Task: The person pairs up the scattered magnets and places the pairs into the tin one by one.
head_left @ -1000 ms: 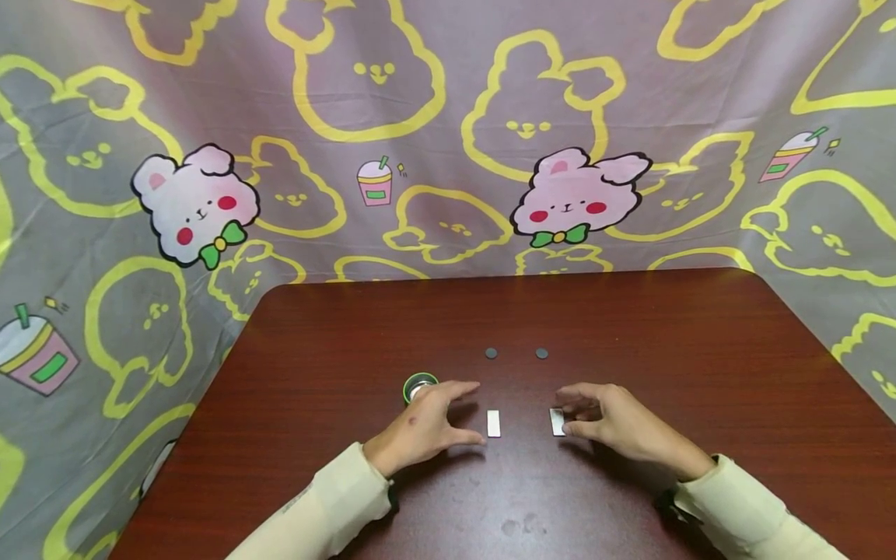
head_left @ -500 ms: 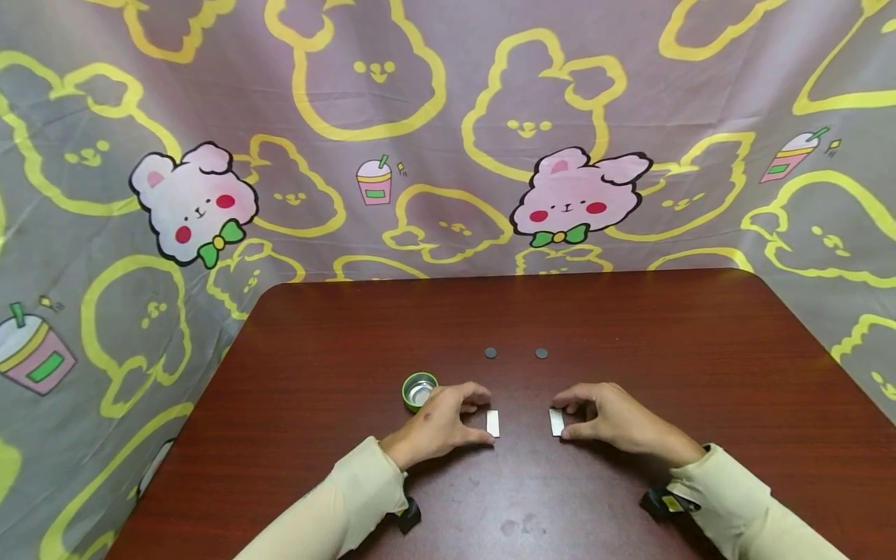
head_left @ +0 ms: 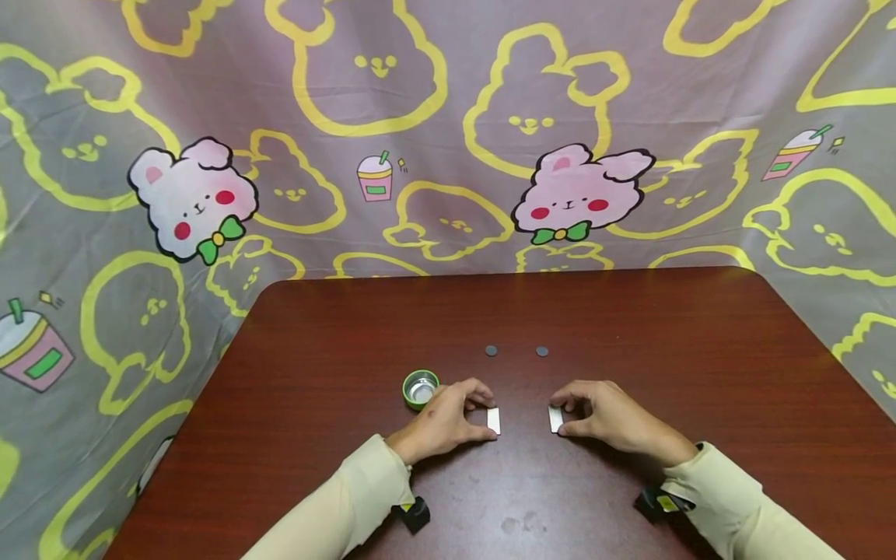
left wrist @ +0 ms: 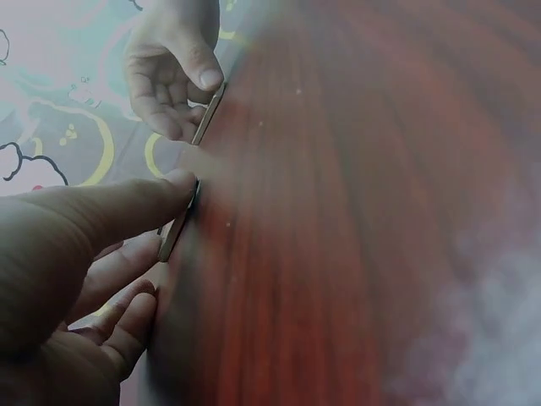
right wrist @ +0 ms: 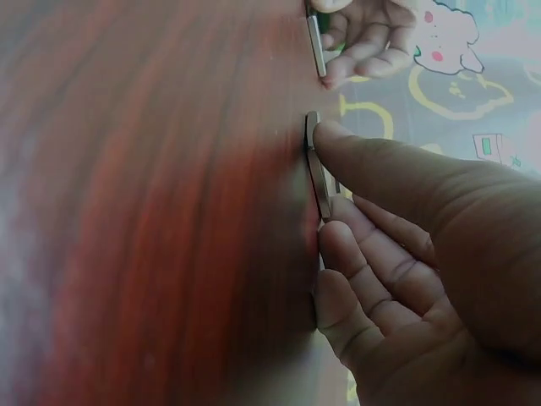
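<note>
My left hand (head_left: 444, 420) pinches a small flat rectangular piece (head_left: 494, 421) by its short ends, thumb at the near end and curled fingers at the far one. Its upper face is white, and its thin edge (left wrist: 173, 237) looks metallic in the left wrist view. Facing it, my right hand (head_left: 616, 418) pinches a matching rectangular piece (head_left: 556, 420) the same way; its edge (right wrist: 319, 182) shows in the right wrist view. Both pieces lie flat at the table surface with a gap between them. Beyond them sit two dark round discs, a left disc (head_left: 491, 351) and a right disc (head_left: 542, 351).
A small round metal tin (head_left: 421, 390) with a green rim stands just behind my left hand, partly overlapped by it. Everything rests on a dark red-brown wooden table (head_left: 378, 327). A patterned curtain (head_left: 455, 155) hangs along the table's back and sides.
My left hand has moved right and its fingers have drawn in onto the left piece's ends. My right fingers have drawn in on the right piece. Pieces and discs stay in place.
</note>
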